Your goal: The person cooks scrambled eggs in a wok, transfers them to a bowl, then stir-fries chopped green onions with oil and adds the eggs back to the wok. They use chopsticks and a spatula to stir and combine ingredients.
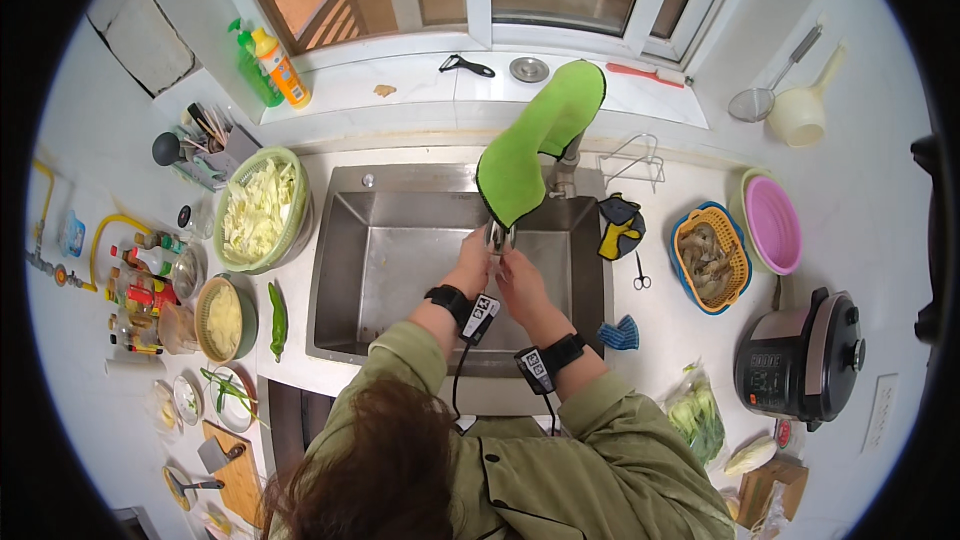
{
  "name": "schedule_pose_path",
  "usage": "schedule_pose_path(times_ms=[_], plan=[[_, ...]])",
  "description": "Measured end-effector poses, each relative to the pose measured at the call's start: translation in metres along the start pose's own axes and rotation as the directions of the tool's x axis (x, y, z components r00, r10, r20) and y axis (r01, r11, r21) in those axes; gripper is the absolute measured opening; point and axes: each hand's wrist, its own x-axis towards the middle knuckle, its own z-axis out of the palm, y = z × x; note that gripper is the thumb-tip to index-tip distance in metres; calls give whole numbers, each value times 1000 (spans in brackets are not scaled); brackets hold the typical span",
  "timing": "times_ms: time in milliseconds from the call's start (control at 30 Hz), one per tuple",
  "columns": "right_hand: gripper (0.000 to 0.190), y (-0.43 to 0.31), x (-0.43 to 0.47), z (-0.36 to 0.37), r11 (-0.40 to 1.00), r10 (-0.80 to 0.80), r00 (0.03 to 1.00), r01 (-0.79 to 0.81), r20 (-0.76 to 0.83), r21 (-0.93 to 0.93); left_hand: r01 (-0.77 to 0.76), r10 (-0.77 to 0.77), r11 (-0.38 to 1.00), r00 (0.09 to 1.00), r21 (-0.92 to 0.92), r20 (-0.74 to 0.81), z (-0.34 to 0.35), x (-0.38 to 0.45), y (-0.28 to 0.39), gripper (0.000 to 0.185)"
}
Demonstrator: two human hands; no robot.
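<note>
Both my hands are together under the metal faucet spout point(498, 237) over a stainless steel sink point(420, 277). My left hand point(472, 262) is at the left of the spout's end, my right hand point(519, 279) at its right, with the fingers close together. Whether they hold anything is hidden by the spout and by the hands themselves; water seems to run over them. A green cloth point(525, 157) with a dark edge is draped over the faucet above my hands. Each wrist wears a black strap with a small box and cable.
Left of the sink are a colander of cut cabbage point(259, 213), a green chili pepper point(277, 321) and a bowl of pale shreds point(223, 318). To the right are scissors point(641, 277), cloths point(621, 228), a basket of shrimp point(709, 258) and an electric pressure cooker point(795, 360).
</note>
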Motion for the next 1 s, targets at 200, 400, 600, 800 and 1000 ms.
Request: schedule_pose_path(times_ms=[200, 400, 600, 800, 1000], plan=[[36, -15, -6, -8, 999, 4, 999, -6, -52, -41, -313, 312, 948, 950, -61, -20, 6, 20, -4, 23], [34, -17, -10, -20, 999, -7, 999, 8, 42, -32, -233, 194, 941, 966, 247, 174, -6, 24, -2, 62], [31, -16, -10, -15, 998, -37, 991, 30, 129, 61, -138, 137, 989, 990, 61, 25, 11, 21, -20, 37], [30, 8, 3, 1, 999, 28, 990, -22, 137, -50, 170, -192, 954, 979, -246, -68, 28, -30, -8, 42], [38, 32, 37, 5, 991, 23, 991, -5, 135, -135, 232, -241, 890, 970, -392, 27, 11, -41, -12, 49]])
